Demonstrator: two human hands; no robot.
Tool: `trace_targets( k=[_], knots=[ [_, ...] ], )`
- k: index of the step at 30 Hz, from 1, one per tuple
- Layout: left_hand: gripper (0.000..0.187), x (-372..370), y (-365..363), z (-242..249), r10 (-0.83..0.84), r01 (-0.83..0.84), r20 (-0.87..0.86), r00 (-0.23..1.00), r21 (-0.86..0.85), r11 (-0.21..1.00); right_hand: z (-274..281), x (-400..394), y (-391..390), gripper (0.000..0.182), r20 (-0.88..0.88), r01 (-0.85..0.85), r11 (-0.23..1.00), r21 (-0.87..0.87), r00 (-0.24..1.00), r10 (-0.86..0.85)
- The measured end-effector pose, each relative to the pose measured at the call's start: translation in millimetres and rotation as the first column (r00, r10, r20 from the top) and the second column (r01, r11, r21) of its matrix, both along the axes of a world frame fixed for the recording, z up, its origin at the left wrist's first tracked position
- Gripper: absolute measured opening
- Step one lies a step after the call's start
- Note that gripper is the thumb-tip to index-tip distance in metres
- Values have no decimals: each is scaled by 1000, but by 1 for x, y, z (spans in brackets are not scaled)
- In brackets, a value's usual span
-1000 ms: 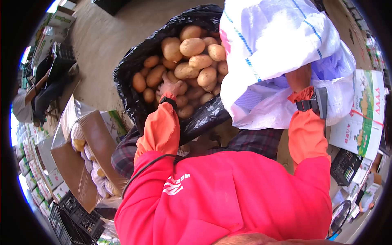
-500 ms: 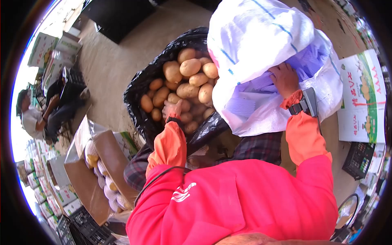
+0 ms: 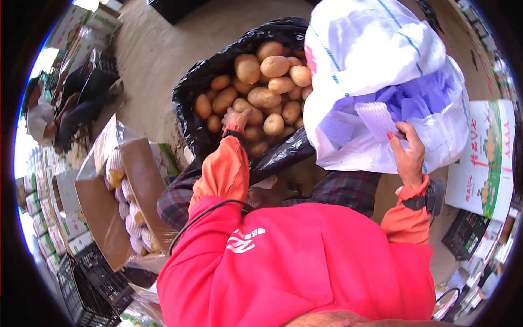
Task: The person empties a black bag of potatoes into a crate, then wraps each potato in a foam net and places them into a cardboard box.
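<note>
My left hand (image 3: 235, 119) reaches into a black plastic-lined container (image 3: 188, 92) filled with potatoes (image 3: 263, 97). Its fingers curl against a potato (image 3: 242, 107) near the front left of the pile; the fingertips are partly hidden. On the other side, my right hand (image 3: 409, 152) pinches a pale foam net sleeve (image 3: 377, 121) between thumb and fingers. That sleeve is at the mouth of a white woven sack (image 3: 376, 49), where many more lilac-looking foam nets (image 3: 422, 97) are bunched up.
An open cardboard box (image 3: 143, 180) at left holds net-wrapped potatoes (image 3: 132, 210). A printed white carton (image 3: 482, 163) and a black crate (image 3: 464, 237) stand at right. Another person (image 3: 52, 117) sits at far left. More black crates (image 3: 101, 267) lie lower left.
My right hand has come out of the sack toward me, and a foam net sleeve is now in its fingers. My left hand stays among the potatoes. The view has shifted slightly.
</note>
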State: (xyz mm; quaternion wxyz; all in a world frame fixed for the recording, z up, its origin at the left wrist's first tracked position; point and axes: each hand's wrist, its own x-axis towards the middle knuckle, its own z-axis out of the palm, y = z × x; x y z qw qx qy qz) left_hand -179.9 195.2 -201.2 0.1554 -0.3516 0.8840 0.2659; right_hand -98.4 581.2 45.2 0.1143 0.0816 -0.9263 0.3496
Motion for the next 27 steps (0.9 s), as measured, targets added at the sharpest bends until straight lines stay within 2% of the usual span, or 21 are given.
trace_targets(
  k=[6, 10, 12, 13, 14, 15, 16, 17, 18, 19, 20, 22, 23, 24, 26, 27],
  knots=[
    [96, -6, 12, 13, 137, -143, 69, 988, 95, 985, 5, 4, -19, 24, 71, -53, 997, -62, 996, 57],
    [92, -4, 0, -17, 205, -199, -32, 978, 127, 972, -1, 1, -39, 22, 159, -123, 982, -146, 976, 146],
    [84, 0, -16, -62, 266, -149, -271, 925, 387, 910, -6, -2, -47, 24, 169, -157, 973, -170, 968, 186],
    [84, 8, -15, -45, 271, -156, -269, 924, 382, 911, -9, -3, -53, 25, 193, -136, 952, -274, 962, 193],
    [79, 19, -9, -7, 375, -137, -314, 872, 579, 804, -11, -4, -58, 26, 214, -110, 920, -376, 956, 202],
    [74, 25, -7, 24, 481, -88, -332, 812, 744, 662, -13, -6, -58, 27, 219, -147, 903, -403, 943, 251],
    [66, 28, -17, 39, 448, -41, -372, 813, 731, 682, -16, -7, -60, 27, 220, -150, 899, -411, 941, 258],
    [63, 30, -31, 51, 407, 136, -412, 815, 819, 558, -17, -9, -63, 26, 192, -178, 901, -395, 943, 271],
    [63, 38, -27, 106, 359, 212, -430, 828, 833, 511, -18, -12, -65, 25, 161, -206, 904, -376, 946, 282],
    [61, 42, -31, 140, 323, 230, -397, 859, 863, 449, -19, -13, -69, 23, 148, -204, 902, -380, 949, 277],
    [60, 48, -38, 157, 304, 335, -442, 844, 877, 345, -19, -13, -71, 23, 151, -200, 904, -378, 950, 273],
    [61, 65, -36, 174, 449, 431, -364, 816, 901, -54, -17, -17, -75, 21, 285, -140, 888, -438, 915, 285],
    [63, 79, -27, 173, 509, 405, -208, 835, 859, -313, -21, -18, -78, 21, 286, -130, 856, -500, 908, 305],
    [67, 89, -17, 164, 533, 419, -142, 834, 791, -445, -24, -18, -81, 21, 273, -137, 855, -500, 912, 306],
    [71, 109, 3, 158, 604, 363, -61, 795, 845, -393, -28, -19, -87, 21, 191, -184, 822, -539, 924, 332],
    [71, 114, 8, 161, 535, 308, -108, 838, 903, -301, -30, -17, -89, 21, 165, -200, 833, -515, 931, 326]
  ],
)
